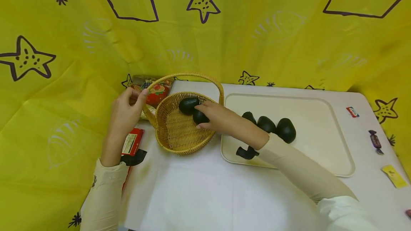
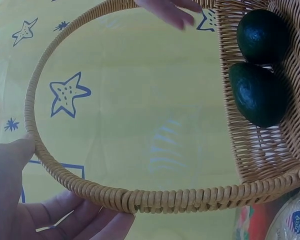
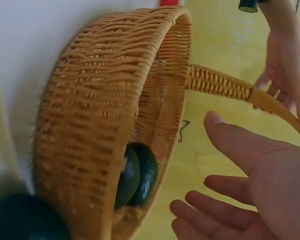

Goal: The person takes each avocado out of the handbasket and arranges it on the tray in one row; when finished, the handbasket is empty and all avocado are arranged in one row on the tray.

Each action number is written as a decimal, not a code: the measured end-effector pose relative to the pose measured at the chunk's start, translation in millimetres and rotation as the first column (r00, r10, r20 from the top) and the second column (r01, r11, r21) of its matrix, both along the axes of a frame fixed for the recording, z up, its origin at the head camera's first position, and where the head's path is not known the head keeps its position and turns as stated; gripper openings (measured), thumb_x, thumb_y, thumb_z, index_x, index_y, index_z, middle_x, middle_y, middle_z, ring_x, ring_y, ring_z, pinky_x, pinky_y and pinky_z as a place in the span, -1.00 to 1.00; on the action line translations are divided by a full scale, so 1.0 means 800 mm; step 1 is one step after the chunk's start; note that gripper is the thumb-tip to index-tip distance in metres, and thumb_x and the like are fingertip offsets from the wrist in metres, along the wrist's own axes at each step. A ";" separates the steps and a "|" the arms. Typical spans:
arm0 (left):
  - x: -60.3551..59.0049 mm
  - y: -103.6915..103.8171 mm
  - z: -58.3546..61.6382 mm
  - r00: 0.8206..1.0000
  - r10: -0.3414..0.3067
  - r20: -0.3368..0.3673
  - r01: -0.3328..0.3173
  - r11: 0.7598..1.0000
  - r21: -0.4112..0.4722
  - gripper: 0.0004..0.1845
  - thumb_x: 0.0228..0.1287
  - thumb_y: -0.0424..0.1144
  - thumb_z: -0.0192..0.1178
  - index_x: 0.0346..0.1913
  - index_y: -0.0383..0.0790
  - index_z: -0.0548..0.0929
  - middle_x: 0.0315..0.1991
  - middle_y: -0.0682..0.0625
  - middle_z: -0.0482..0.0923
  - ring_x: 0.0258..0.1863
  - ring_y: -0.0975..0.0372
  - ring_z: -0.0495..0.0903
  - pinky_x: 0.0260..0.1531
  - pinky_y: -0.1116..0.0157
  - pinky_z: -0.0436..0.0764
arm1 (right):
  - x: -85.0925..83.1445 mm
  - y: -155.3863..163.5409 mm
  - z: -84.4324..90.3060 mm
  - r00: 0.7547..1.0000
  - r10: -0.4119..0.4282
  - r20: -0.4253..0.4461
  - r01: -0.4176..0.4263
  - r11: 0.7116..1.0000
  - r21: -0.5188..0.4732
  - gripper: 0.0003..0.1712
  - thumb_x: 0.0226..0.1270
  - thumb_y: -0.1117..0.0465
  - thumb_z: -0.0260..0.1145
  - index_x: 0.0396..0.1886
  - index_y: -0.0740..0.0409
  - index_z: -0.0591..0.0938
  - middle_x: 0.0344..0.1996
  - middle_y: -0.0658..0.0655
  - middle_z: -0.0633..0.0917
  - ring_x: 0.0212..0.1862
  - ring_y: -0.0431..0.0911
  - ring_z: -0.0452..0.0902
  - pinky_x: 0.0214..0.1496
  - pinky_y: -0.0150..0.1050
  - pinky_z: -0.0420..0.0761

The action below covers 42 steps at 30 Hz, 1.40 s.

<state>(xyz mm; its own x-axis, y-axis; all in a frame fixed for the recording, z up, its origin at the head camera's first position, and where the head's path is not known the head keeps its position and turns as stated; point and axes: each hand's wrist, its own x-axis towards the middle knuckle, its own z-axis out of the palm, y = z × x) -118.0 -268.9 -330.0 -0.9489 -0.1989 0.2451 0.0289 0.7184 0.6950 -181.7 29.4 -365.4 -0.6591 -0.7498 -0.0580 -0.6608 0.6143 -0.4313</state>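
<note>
Your left hand [image 1: 126, 109] loosely grips the handle [image 1: 189, 75] of the basket [image 1: 178, 133], left on the table [image 1: 192, 191]; use it to steady the rim. Your right hand [image 1: 212, 116] is relaxed open, empty, over two avocados [image 1: 188, 106] at the basket's far right. Set avocados down gently, clear the handle; three more [image 1: 285, 130] sit on the right-side tray [image 1: 321, 134].

Fitted beige sleeves [image 1: 104, 197], loose white sleeve [image 1: 346, 212] at right, black wrist cameras [image 1: 136, 157]
</note>
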 end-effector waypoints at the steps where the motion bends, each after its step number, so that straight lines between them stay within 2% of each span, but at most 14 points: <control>1: 0.000 0.000 0.000 1.000 -0.002 -0.001 0.002 1.000 0.002 -0.42 0.58 0.27 0.06 -0.07 -0.28 0.60 -0.15 -0.16 0.64 -0.17 0.09 0.54 -0.07 0.15 0.48 | -0.002 -0.008 -0.001 1.000 0.006 -0.009 -0.005 0.999 0.032 -0.15 0.47 -0.09 0.43 0.55 0.28 0.41 0.42 0.32 0.50 0.42 0.13 0.49 0.42 -0.04 0.54; 5: -0.001 -0.002 0.000 1.000 -0.004 -0.004 0.004 1.000 0.006 -0.42 0.59 0.25 0.06 -0.07 -0.29 0.60 -0.14 -0.17 0.64 -0.16 0.09 0.54 -0.07 0.15 0.47 | -0.011 -0.032 -0.005 1.000 -0.012 -0.017 0.014 0.988 0.151 -0.16 0.44 -0.11 0.46 0.48 0.33 0.46 0.36 0.35 0.54 0.37 0.14 0.53 0.38 -0.06 0.57; 9: -0.001 -0.002 0.000 1.000 0.002 0.003 -0.002 1.000 -0.005 -0.42 0.58 0.28 0.06 -0.08 -0.26 0.61 -0.13 -0.16 0.66 -0.14 0.08 0.57 -0.05 0.14 0.48 | -0.017 -0.047 -0.009 0.998 -0.061 -0.018 0.064 0.961 0.270 -0.22 0.39 -0.11 0.49 0.34 0.37 0.56 0.25 0.35 0.60 0.25 0.13 0.61 0.27 -0.07 0.63; 14: 0.000 -0.001 0.000 1.000 0.001 0.008 -0.001 1.000 -0.007 -0.40 0.57 0.30 0.04 -0.09 -0.26 0.60 -0.13 -0.17 0.66 -0.13 0.05 0.58 -0.05 0.12 0.48 | -0.020 -0.060 -0.012 0.995 -0.099 -0.019 0.099 0.935 0.340 -0.31 0.36 -0.07 0.53 0.25 0.34 0.63 0.24 0.36 0.64 0.26 0.16 0.61 0.24 -0.01 0.66; 20: -0.001 -0.002 0.001 1.000 -0.002 0.015 0.002 1.000 -0.006 -0.39 0.56 0.32 0.03 -0.09 -0.24 0.60 -0.11 -0.17 0.65 -0.13 0.04 0.58 -0.06 0.11 0.48 | -0.025 -0.069 -0.017 0.994 -0.105 -0.025 0.107 0.923 0.370 -0.51 0.37 0.09 0.55 0.12 0.31 0.68 0.19 0.32 0.67 0.28 0.14 0.58 0.27 -0.08 0.64; 25: -0.001 -0.002 0.000 1.000 -0.007 0.007 0.007 1.000 -0.004 -0.40 0.56 0.31 0.05 -0.09 -0.25 0.60 -0.12 -0.17 0.66 -0.14 0.06 0.59 -0.06 0.12 0.49 | -0.029 -0.069 -0.025 0.993 -0.109 -0.037 0.115 0.923 0.367 -0.44 0.34 0.16 0.57 0.20 0.38 0.62 0.25 0.41 0.60 0.25 0.17 0.60 0.25 -0.05 0.66; 35: -0.001 -0.003 0.001 1.000 -0.020 -0.008 0.020 1.000 0.008 -0.46 0.59 0.23 0.07 -0.09 -0.28 0.59 -0.15 -0.16 0.64 -0.16 0.09 0.55 -0.08 0.15 0.47 | -0.032 -0.072 -0.033 0.989 -0.139 -0.051 0.148 0.925 0.349 -0.50 0.40 0.21 0.52 0.21 0.37 0.63 0.26 0.43 0.56 0.15 0.15 0.66 0.09 -0.05 0.74; 42: 0.000 -0.001 0.001 1.000 -0.026 -0.005 0.026 1.000 0.009 -0.45 0.59 0.24 0.07 -0.09 -0.28 0.59 -0.14 -0.15 0.64 -0.16 0.09 0.56 -0.07 0.15 0.48 | -0.038 -0.072 -0.037 0.989 -0.147 -0.030 0.149 0.935 0.321 -0.50 0.36 0.21 0.54 0.17 0.37 0.63 0.20 0.39 0.63 0.22 0.14 0.62 0.21 -0.07 0.67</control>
